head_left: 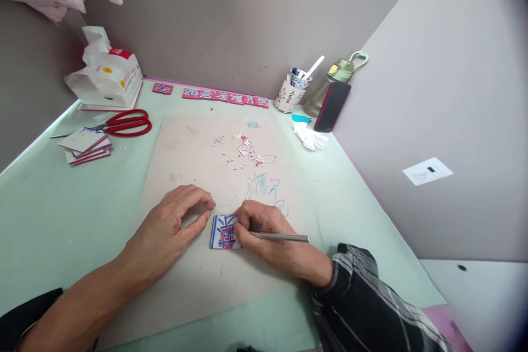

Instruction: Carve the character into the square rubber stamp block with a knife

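Observation:
My right hand grips a slim silver craft knife like a pen; its tip is hidden by the fingers. Under those fingers lies a small square tile with a blue-inked Chinese character and blue edge lines, red showing between some strokes. The fingertips cover its right side. Just beyond the tile's upper left corner, my left hand rests with thumb and index finger brought together in a pinch; I cannot make out anything between them. Both hands are over a grey-beige board on the pale green tabletop.
Red and white scraps lie mid-board. Red-handled scissors and stacked white tiles sit left, below a tissue pack. Red carved tiles line the wall. At right are a pen jar, bottle and phone.

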Available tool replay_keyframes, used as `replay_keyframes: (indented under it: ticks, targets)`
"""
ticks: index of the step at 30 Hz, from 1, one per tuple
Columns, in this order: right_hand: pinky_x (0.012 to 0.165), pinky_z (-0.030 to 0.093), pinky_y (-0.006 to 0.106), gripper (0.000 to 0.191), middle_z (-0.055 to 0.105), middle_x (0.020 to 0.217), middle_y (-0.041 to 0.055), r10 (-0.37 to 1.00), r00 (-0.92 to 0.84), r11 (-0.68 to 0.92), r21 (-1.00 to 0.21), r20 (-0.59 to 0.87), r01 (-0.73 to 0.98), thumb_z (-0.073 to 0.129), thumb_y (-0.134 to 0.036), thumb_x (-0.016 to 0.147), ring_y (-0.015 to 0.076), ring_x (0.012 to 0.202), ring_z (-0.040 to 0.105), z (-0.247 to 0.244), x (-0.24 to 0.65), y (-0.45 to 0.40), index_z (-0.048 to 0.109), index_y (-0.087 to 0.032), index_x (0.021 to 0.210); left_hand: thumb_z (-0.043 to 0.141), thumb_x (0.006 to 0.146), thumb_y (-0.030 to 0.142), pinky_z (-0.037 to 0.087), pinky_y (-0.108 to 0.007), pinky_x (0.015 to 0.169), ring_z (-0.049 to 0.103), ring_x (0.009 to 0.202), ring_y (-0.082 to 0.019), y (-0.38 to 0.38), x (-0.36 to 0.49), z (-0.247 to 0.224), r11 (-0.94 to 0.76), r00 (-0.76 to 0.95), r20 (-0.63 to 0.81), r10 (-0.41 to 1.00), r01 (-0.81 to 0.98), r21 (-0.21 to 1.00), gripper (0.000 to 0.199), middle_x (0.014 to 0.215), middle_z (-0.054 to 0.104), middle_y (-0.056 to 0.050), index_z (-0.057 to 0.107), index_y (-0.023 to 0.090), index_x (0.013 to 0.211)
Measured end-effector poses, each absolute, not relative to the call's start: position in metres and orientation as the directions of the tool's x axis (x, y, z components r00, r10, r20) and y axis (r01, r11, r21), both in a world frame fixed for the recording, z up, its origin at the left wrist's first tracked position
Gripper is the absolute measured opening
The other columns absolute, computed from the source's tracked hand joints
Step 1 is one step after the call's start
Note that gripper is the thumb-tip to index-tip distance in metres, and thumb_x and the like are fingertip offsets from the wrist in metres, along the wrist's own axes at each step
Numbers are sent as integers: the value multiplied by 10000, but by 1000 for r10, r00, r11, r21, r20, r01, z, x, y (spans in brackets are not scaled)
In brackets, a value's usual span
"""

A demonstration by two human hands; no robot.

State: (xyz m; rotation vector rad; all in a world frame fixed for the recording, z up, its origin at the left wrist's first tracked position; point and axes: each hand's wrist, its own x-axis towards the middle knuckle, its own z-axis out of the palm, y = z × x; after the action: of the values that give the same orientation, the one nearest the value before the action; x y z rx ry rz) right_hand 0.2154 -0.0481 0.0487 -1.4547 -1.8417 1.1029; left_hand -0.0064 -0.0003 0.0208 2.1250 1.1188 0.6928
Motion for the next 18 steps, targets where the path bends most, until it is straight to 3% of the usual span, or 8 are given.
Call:
replay_keyframes:
  ticks: [3,6,10,13,18]
  targets:
    - [575,305,264,223,503,695,-39,956,-284,87,-855,-73,512,560,-199,889,118,625,409,48,217,-48,436,-219,704,646,883,337,534,-453,940,604,1159,-287,-5,-9,14,-474,554,134,822,534,700,387,1229,657,-18,562,328,1261]
    - [586,312,263,216,508,711,-38,952,-299,100,-857,-66,506,558,-185,882,118,637,419,48,218,-49,431,-220,710,784,781,289,516,-467,970,585,1189,-311,-8,-12,7,-544,612,150,777,532,649,646,1264,655,-30,489,322,1355]
    - [573,308,263,231,483,687,-47,954,-283,54,-878,-95,476,565,-210,886,115,619,393,51,218,-52,424,-222,703,569,947,205,423,-486,1122,496,1343,-274,-7,-15,6,-630,668,209,714,484,608,558,1366,622,-31,393,334,1460]
    - [573,316,268,225,488,672,-45,961,-257,29,-886,-103,462,562,-216,878,118,613,395,53,217,-53,432,-223,695,448,982,183,362,-513,1189,388,1454,-268,-8,-14,8,-661,670,241,702,488,571,536,1462,550,-47,357,322,1491]
    - [601,328,278,229,553,707,-17,978,-206,87,-860,-21,503,540,-231,882,130,638,448,53,217,-51,410,-226,694,706,868,331,405,-587,1149,452,1399,-349,-15,-3,6,-680,663,242,709,552,483,691,1417,570,-112,354,266,1459]
